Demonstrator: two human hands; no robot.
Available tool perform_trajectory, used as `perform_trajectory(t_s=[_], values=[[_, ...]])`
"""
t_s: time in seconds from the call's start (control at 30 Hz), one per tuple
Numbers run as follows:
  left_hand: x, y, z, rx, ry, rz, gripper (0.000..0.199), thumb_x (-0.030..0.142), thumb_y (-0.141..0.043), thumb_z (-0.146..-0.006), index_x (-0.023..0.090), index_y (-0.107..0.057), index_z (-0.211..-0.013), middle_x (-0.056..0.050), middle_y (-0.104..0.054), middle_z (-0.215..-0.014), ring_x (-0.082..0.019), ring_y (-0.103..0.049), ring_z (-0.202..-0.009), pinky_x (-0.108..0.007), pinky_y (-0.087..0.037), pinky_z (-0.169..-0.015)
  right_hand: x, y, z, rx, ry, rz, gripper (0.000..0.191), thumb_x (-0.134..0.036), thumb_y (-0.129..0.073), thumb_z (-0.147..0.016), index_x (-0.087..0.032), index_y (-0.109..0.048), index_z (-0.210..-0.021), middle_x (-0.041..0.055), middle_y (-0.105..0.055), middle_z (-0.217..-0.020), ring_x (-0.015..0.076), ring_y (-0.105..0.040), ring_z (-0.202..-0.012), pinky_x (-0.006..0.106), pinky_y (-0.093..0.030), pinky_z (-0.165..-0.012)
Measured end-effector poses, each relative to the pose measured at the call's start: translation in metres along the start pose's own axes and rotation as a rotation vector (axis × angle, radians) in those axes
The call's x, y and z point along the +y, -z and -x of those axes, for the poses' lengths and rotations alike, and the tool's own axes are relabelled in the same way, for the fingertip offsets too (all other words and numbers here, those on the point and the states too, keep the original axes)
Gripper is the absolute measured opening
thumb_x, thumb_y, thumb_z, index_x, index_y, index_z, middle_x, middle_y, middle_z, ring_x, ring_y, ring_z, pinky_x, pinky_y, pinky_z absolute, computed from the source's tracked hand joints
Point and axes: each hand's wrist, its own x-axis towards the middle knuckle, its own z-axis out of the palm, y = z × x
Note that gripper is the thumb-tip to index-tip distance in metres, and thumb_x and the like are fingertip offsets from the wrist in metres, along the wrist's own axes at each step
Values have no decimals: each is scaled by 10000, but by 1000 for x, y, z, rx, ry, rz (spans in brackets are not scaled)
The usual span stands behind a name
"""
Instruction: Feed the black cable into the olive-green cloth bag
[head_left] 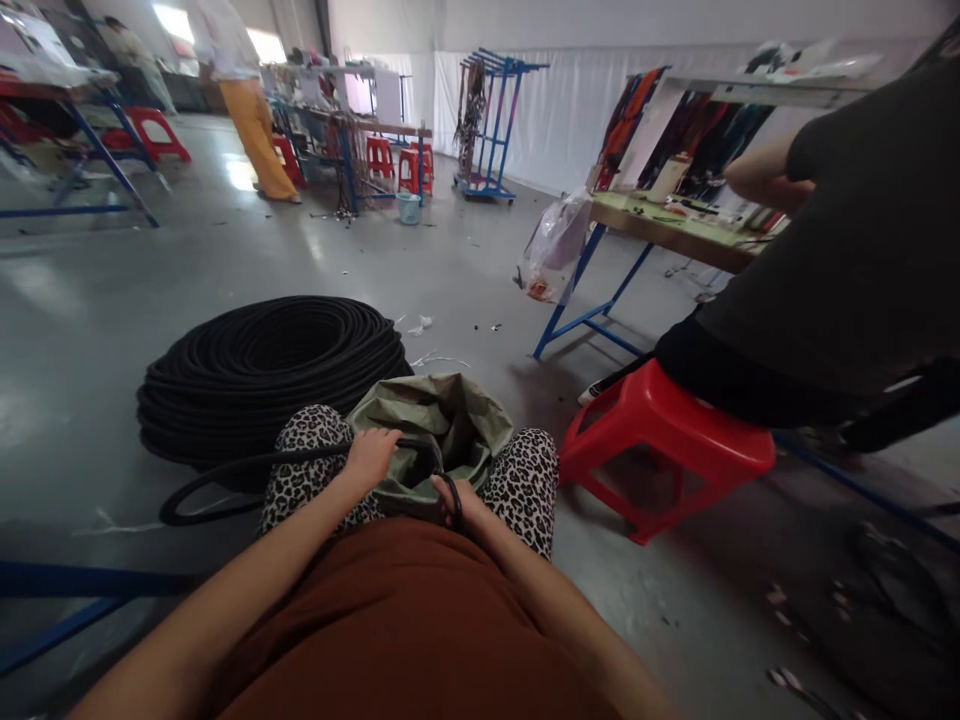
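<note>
My left hand [373, 460] is closed around a thick black cord [292, 457]. The cord runs left over my knee and bends back in a loop near the floor; its short end reaches past my fingers over an open olive-green bag [480, 405] between my knees. My right hand [459, 500] grips what look like black-handled scissors [455, 490], their blades close to the cord end. Whether the blades touch the cord is too small to tell. A large coil of black cord [202, 390] lies on the floor beyond my left knee.
At right, a person in dark clothes sits on a red stool [675, 420] by a workbench [675, 232]. A plastic bag [555, 245] hangs from that bench's corner. Blue metal legs [82, 580] stand at lower left. Farther off are a blue rack [499, 130] and a bucket [409, 208].
</note>
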Motion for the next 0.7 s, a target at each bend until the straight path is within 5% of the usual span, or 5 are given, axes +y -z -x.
perform_trajectory(t_s=[0.23,0.7], values=[[1,1,3,52,48,66,318,213,-456,-918,188,-620,-1190,-105,-707,-1128,-258,-635,-1064,-362,-441,-847,-1,0,-3,8,-136,-233,468,-538,-526,-937,-147,-551,-681,5,-508,-496,118,-476,-367,237,-429,-375],[-2,-3,11,160,50,216,298,234,-469,-903,180,-630,-1148,-101,-707,-1161,-266,-642,-1059,-387,-465,-880,8,-5,-14,-100,-34,-359,390,-505,-571,-930,-138,-562,-799,-1,-577,-579,110,-565,-436,212,-471,-463]])
